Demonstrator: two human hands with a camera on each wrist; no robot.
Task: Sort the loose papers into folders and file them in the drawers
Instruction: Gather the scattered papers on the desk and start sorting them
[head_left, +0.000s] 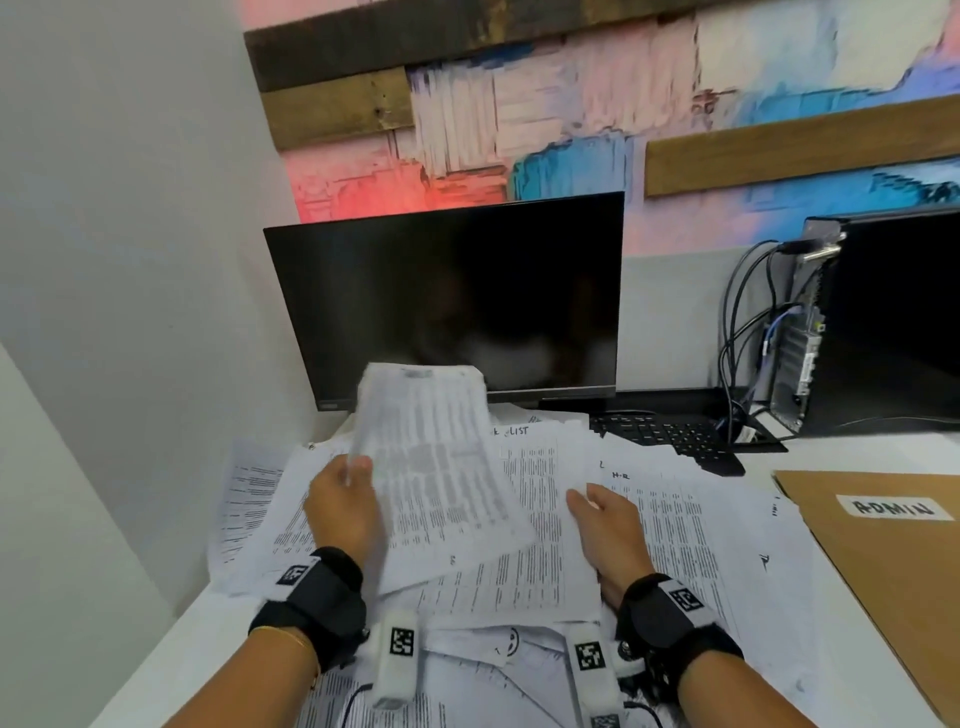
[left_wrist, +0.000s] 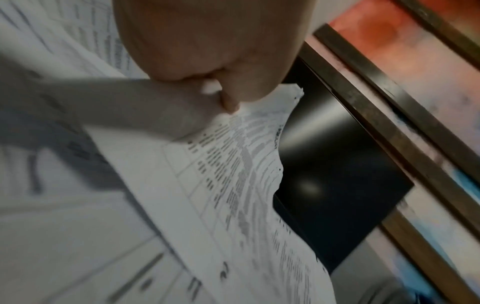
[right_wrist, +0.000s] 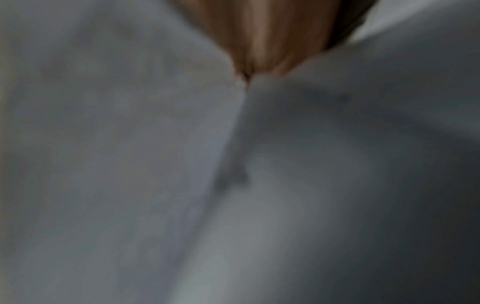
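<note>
Now left hand (head_left: 340, 501) pinching printed sheet (head_left: 441, 457), lifted

The right wrist view is all blur: only grey paper and a smear of the right hand (right_wrist: 265, 37), grip unreadable. Print on the lifted sheet (head_left: 441, 457) is illegible. The brown folder (head_left: 883, 561) runs off the edge.

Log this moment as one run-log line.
left hand: holds lifted sheet | right hand: rests on papers | ADMIN folder: on desk, shut
</note>
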